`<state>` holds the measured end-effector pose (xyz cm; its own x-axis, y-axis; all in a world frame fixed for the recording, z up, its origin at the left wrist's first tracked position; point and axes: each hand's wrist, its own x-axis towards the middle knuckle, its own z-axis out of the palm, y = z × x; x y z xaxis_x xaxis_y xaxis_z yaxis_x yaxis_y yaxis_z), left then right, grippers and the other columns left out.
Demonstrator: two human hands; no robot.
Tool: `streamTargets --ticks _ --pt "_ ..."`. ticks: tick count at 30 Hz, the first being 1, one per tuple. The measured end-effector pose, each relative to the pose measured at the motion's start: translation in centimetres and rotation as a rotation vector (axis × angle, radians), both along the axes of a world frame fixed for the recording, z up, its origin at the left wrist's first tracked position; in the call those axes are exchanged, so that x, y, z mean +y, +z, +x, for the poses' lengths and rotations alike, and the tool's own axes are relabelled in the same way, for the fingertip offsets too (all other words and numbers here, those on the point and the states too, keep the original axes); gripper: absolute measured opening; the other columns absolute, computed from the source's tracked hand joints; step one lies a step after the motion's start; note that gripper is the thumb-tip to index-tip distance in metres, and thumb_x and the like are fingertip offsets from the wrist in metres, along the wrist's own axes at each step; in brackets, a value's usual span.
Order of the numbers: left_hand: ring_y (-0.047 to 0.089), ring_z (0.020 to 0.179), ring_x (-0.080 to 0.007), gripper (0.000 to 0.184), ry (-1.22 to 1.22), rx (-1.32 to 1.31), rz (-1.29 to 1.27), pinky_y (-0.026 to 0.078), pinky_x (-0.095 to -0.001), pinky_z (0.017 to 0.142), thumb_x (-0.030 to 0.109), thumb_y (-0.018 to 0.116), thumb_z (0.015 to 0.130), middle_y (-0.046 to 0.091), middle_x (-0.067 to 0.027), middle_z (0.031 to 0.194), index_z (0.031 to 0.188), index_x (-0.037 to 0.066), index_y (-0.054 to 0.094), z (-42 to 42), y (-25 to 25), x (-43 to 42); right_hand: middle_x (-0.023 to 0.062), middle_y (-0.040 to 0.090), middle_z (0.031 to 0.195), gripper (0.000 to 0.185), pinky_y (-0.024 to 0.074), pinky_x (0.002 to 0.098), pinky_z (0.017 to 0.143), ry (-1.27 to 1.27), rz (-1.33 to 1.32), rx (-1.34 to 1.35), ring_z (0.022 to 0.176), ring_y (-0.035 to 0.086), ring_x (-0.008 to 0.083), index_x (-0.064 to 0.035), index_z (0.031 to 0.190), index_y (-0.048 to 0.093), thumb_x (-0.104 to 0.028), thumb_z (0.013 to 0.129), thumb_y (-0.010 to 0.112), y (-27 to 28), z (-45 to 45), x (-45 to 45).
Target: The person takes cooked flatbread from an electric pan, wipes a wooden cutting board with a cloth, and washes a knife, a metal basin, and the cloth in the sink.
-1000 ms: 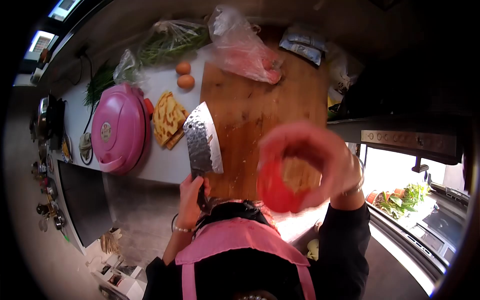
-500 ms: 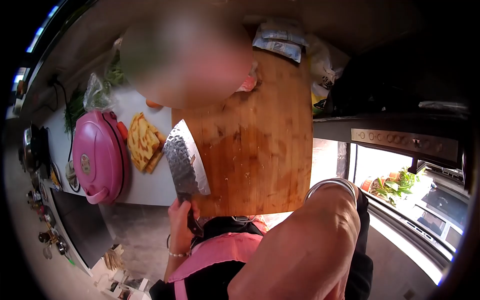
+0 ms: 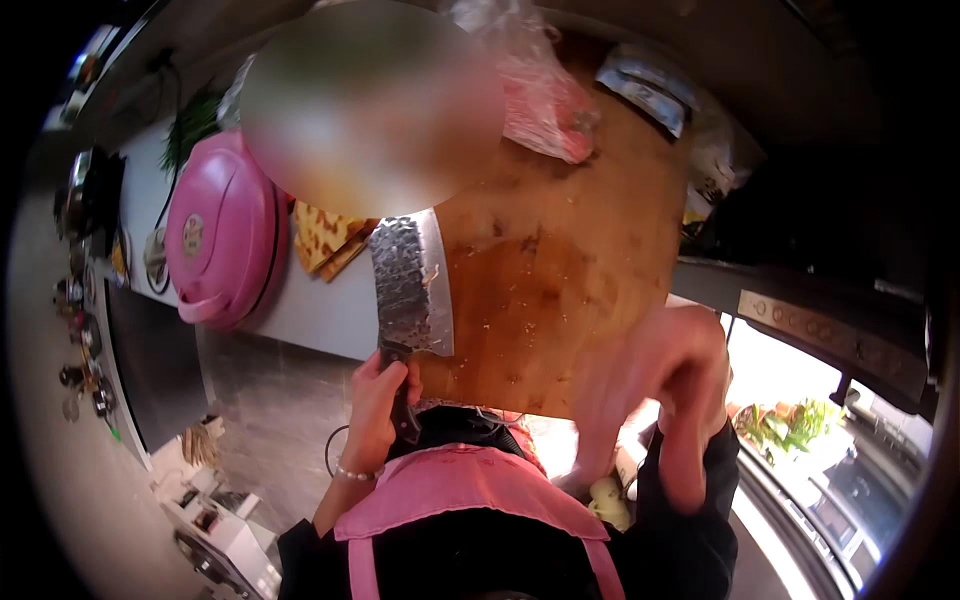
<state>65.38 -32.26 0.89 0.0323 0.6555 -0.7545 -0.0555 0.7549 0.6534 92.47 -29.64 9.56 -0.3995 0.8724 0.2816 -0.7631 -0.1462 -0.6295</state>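
One cleaver (image 3: 412,285) is in use: the left hand (image 3: 376,405) has its grip closed round the handle just off the near left corner of the cutting board (image 3: 560,270), and the blade points away from the body over the board's left edge; whether it touches the wood I cannot tell. Over the board's near right corner hangs the right hand (image 3: 665,365), blurred, fingers bent, so how wide its grip is, or whether it holds anything, I cannot tell. The step looks like holding the cleaver ready, with no cut being made; moving the blade would call for a firm hold and the right fingers clear of its edge. Left of the board, flatbread (image 3: 325,240) lies on the worktop (image 3: 330,312); across its far part sits a plastic bag (image 3: 548,100).
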Motion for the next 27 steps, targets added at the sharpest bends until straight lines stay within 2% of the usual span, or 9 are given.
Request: streamTargets --ticks 3,7,11,13,15,17,19,24,27 --pt "0.043 0.048 -0.0113 0.007 0.072 -0.082 -0.019 0.034 -0.0231 0.046 0.003 0.043 0.075 0.048 -0.0054 0.062 0.077 0.0 0.049 0.0 0.7 -0.2 0.0159 0.055 0.089 0.035 0.0481 0.0266 0.063 -0.149 -0.242 -0.048 0.074 0.057 0.019 0.0028 0.108 0.046 -0.013 0.08 0.06 -5.2 2.1 -0.2" --pt "0.043 0.048 -0.011 0.008 0.148 -0.31 -0.038 0.034 -0.023 0.045 0.002 0.042 0.075 0.047 -0.005 0.062 0.079 0.001 0.049 -1.6 1.2 -1.6 0.0085 0.052 0.082 0.024 0.0405 0.0243 0.06 -0.398 -0.673 -0.021 0.068 0.046 0.0136 0.0 0.107 0.048 -0.014 0.088 0.047 -9.5 2.7 -1.2" --pt "0.038 0.049 -0.0069 0.012 0.154 -0.563 0.011 0.033 -0.0197 0.045 0.012 0.045 0.084 0.044 -0.002 0.065 0.09 0.002 0.048 -4.3 2.2 -4.0 0.0064 0.05 0.08 0.021 0.0395 0.0243 0.061 -0.393 -0.757 0.073 0.07 0.045 0.0134 -0.0006 0.106 0.049 -0.012 0.089 0.045 -10.7 2.1 -4.4" --pt "0.038 0.049 -0.006 0.015 0.151 -0.582 0.054 0.032 -0.0186 0.045 0.014 0.046 0.084 0.043 -0.0007 0.065 0.091 0.001 0.048 -6.1 3.0 -5.7 0.006 0.047 0.079 0.02 0.039 0.0236 0.059 -0.405 -0.783 0.077 0.067 0.042 0.0133 -0.0002 0.106 0.049 -0.011 0.091 0.042 -10.1 0.4 -5.8" --pt "0.041 0.05 -0.0081 0.007 0.197 -0.569 0.193 0.033 -0.0215 0.045 0.007 0.046 0.08 0.045 -0.0027 0.063 0.083 0.001 0.047 -8.5 4.2 -7.9 0.0062 0.047 0.078 0.02 0.0393 0.024 0.059 -0.316 -0.786 0.119 0.068 0.043 0.0134 -0.0001 0.105 0.049 -0.012 0.091 0.041 -10.1 -2.1 -6.8" --pt "0.038 0.048 -0.0071 0.011 0.182 -0.538 0.271 0.032 -0.0198 0.045 0.012 0.046 0.081 0.043 -0.0007 0.063 0.086 0.002 0.048 -11.4 4.1 -10.5 0.0064 0.048 0.078 0.02 0.0398 0.0245 0.059 -0.204 -0.791 0.138 0.067 0.043 0.0136 0.0001 0.104 0.049 -0.013 0.091 0.04 -9.9 -5.7 -7.3" --pt "0.04 0.048 -0.008 0.009 0.329 -0.561 0.227 0.032 -0.0207 0.045 0.009 0.046 0.079 0.044 -0.0009 0.061 0.084 0.002 0.047 -14.7 5.7 -13.9 0.0069 0.05 0.08 0.019 0.0404 0.0243 0.059 -0.072 -0.763 0.085 0.067 0.044 0.0138 -0.0004 0.103 0.05 -0.013 0.09 0.044 -9.9 -10.6 -8.3" --pt "0.044 0.048 -0.0076 0.009 0.653 -0.555 0.402 0.036 -0.0197 0.043 0.006 0.051 0.075 0.046 -0.0018 0.061 0.079 0.001 0.046 -26.5 7.4 -27.4 0.008 0.053 0.079 0.017 0.0413 0.0242 0.06 0.345 -0.691 -0.04 0.068 0.047 0.0135 -0.0011 0.102 0.049 -0.012 0.089 0.045 -6.2 -29.4 -12.3" --pt "0.046 0.049 -0.0088 0.007 0.916 -0.522 0.452 0.037 -0.0203 0.044 0.007 0.053 0.076 0.047 -0.0031 0.062 0.075 0.003 0.047 -32.9 7.4 -37.4 0.0068 0.055 0.08 0.016 0.0423 0.0242 0.061 0.548 -0.478 -0.307 0.067 0.05 0.0127 -0.0025 0.101 0.049 -0.011 0.088 0.047 -6.0 -41.0 -16.6"
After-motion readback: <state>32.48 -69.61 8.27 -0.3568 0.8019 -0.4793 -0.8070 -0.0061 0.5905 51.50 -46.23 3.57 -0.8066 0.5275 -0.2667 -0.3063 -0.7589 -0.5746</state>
